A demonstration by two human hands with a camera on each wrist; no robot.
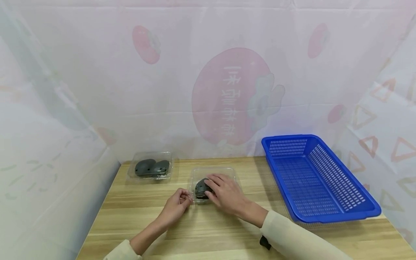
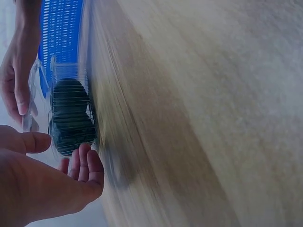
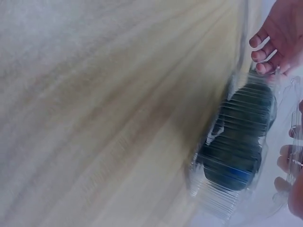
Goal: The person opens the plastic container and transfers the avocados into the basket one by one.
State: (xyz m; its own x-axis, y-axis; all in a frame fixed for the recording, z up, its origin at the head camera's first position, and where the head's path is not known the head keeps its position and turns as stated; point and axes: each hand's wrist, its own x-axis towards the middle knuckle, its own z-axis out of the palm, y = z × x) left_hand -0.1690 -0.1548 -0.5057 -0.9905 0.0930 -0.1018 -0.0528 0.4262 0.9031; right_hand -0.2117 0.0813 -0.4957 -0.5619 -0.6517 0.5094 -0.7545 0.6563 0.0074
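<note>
Resting over a clear, rectangular plastic container [image 1: 199,173], the right hand [image 1: 227,193] is held palm down, its fingers extended and spread against the transparent lid [image 2: 32,120]. A gap is seen between the lid and the ribbed base in the wrist views. The right forearm is angled in from the lower right, covered by a cream sleeve [image 1: 295,234]. At the container's near left corner, the left hand [image 1: 175,206] is turned inward with its fingers loosely bent; in its own wrist view, the thumb is held apart from the fingertips, and whether the plastic is touched cannot be told.

Dark, rounded, smooth pieces [image 1: 201,187] are contained inside, partly covered by the right hand. The container is set on a wood-grain table [image 1: 208,238], between a similar clear plastic container [image 1: 132,170] on the left and a blue, perforated plastic basket [image 1: 338,218] on the right.
</note>
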